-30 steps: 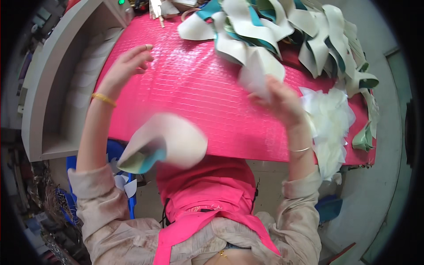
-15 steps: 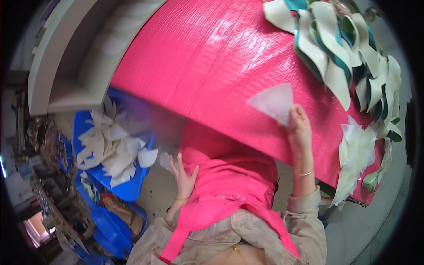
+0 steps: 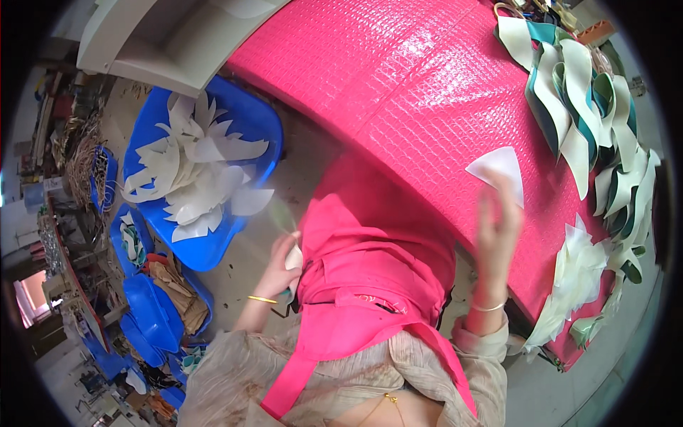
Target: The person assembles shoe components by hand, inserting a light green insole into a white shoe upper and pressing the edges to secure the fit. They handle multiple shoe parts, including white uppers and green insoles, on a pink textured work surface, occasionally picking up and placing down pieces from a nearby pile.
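Observation:
My right hand [image 3: 498,231] is over the pink table near its front edge, blurred, fingers stretched out and apart. Its fingertips overlap the lower part of a white, translucent triangular sheet [image 3: 506,162] lying on the table. Beside my pink apron, my left hand [image 3: 279,265] is closed, its fingers curled round a small pale piece [image 3: 294,258] that is partly hidden. Just above those fingers, a pale greenish streak [image 3: 282,215] is smeared by motion; I cannot tell whether it is held.
A blue bin [image 3: 274,135] full of white curved cutouts [image 3: 192,160] stands left. Stacked wavy white-and-green pieces [image 3: 576,96] line the table's right side, with thin white sheets [image 3: 573,274] nearer me. A pale shelf unit [image 3: 167,64] borders the table's left; more blue bins [image 3: 151,302] stand lower left.
The view has shifted left, showing more of the blue bin. My right hand's fingers have stretched out from their pinch on the triangular sheet. My left hand's spread fingers have curled closed.

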